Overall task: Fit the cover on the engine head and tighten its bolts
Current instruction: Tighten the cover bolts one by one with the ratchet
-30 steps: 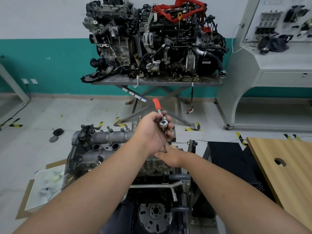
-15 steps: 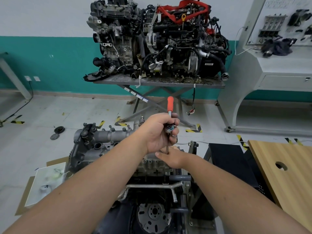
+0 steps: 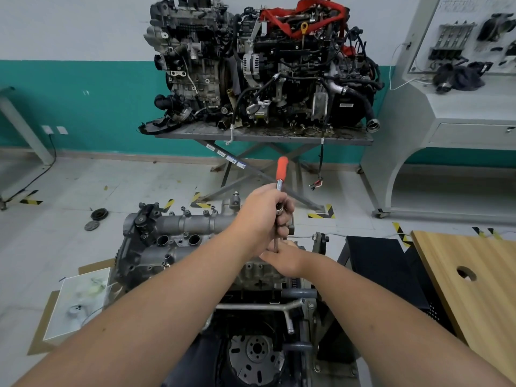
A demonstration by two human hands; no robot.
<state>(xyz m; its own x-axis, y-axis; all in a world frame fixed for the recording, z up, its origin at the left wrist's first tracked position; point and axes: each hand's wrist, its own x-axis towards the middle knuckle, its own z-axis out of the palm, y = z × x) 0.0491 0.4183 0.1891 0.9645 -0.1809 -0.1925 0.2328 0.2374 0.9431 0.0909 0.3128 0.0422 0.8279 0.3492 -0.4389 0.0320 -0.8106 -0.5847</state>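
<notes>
A grey cast cover (image 3: 178,233) sits on top of the engine head (image 3: 257,272) on a stand in front of me. My left hand (image 3: 265,216) grips the head of a ratchet wrench (image 3: 281,174) whose orange handle points up and away. The wrench's extension bar runs down from that fist to the cover's right end. My right hand (image 3: 284,261) lies low at the foot of the bar, fingers around it. The bolt itself is hidden by my hands.
A flywheel (image 3: 251,356) faces me below the head. A second engine (image 3: 262,68) stands on a scissor table by the teal wall. A wooden board (image 3: 474,289) lies at right, a black crate (image 3: 385,266) beside the stand, cardboard with a plastic sheet (image 3: 75,305) at left.
The ratchet's orange handle has swung from leaning left to nearly upright, tipped slightly right. My left fist turned with it; my right hand stayed at the foot of the bar.
</notes>
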